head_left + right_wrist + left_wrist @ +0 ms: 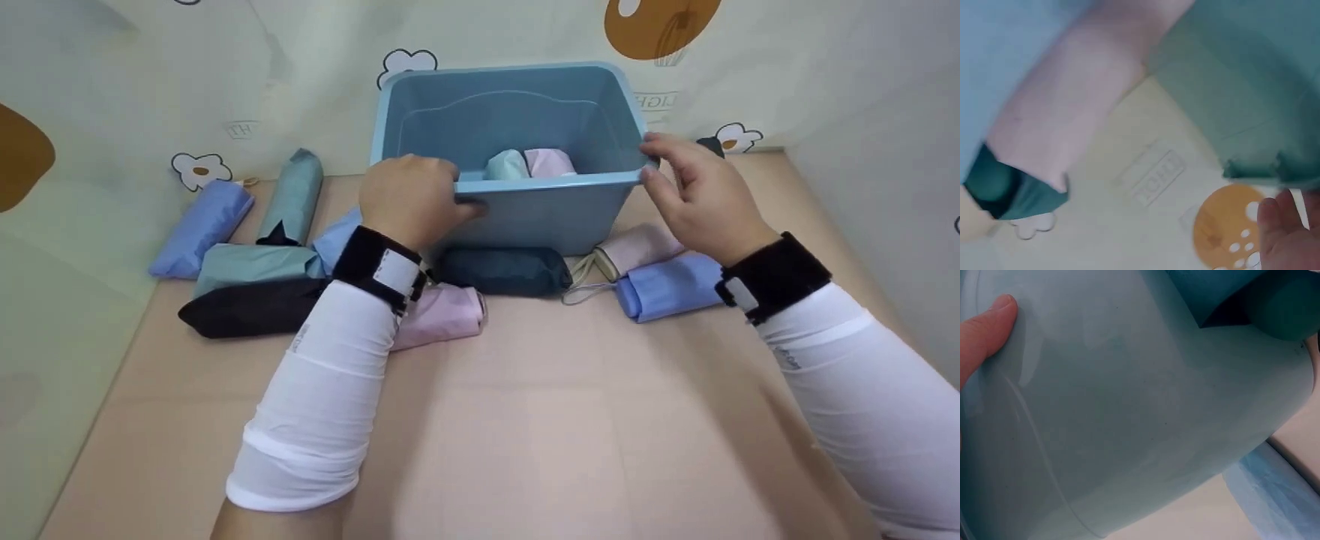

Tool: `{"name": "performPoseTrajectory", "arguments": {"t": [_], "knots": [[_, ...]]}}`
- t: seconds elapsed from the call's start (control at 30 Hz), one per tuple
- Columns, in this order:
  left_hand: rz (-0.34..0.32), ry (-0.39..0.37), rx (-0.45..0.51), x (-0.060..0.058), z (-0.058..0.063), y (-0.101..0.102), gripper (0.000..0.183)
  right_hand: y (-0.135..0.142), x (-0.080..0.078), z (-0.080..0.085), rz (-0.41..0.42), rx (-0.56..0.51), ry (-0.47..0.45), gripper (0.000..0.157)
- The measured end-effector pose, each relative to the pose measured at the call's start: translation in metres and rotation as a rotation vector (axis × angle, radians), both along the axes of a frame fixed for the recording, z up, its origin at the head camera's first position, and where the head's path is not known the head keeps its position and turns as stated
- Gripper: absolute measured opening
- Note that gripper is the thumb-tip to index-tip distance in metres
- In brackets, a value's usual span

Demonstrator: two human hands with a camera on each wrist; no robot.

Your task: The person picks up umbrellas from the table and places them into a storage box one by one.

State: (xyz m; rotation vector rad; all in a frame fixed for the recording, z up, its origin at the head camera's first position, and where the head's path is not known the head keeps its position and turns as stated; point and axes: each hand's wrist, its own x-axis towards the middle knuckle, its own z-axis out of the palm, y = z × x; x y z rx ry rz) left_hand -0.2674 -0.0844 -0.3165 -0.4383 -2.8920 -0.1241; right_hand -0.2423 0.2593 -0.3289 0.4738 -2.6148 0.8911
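Note:
A light blue plastic bin [544, 214] stands behind a row of folded umbrellas. Two umbrellas lie inside it, one mint [508, 166] and one pink [550, 163]. My left hand [411, 196] grips the front rim near the left corner, thumb outside; in the left wrist view that thumb [995, 323] lies against the bin wall [1129, 410]. At the right front corner my right hand [709, 191] pinches the rim between thumb and fingers. Its fingers [1278, 222] show beside the bin's rim in the right wrist view.
Right of centre are a dark teal umbrella [504, 271], a pale pink one [637, 250] and a blue one [670, 286]. Leftward lie a black umbrella [251, 309], a green one [292, 196], a blue one [204, 227] and others. A patterned wall sheet [315, 75] hangs behind the bin.

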Motion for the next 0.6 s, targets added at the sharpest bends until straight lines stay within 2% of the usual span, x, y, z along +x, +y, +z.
{"name": "performPoseTrajectory", "arguments": {"t": [0.1,0.17,0.23,0.33,0.43,0.6], "knots": [[0.001,-0.011,0.004,0.001,0.0,-0.001,0.054,0.027,0.004,-0.007,-0.087,0.035,-0.162,0.053],[0.004,-0.021,0.005,0.001,0.0,-0.001,0.053,0.043,0.006,-0.014,-0.131,0.099,-0.282,0.064],[0.006,-0.028,0.007,0.001,0.0,-0.002,0.053,0.059,0.007,-0.024,-0.141,0.179,-0.392,0.075],[0.011,-0.024,0.008,0.001,0.001,-0.003,0.053,0.074,0.011,-0.041,-0.108,0.309,-0.526,0.089],[0.018,-0.009,0.006,0.001,0.0,-0.003,0.054,0.082,0.017,-0.053,-0.078,0.394,-0.612,0.099],[0.022,-0.007,-0.007,0.001,0.0,-0.001,0.054,0.081,0.027,-0.062,-0.088,0.375,-0.655,0.105]]}}
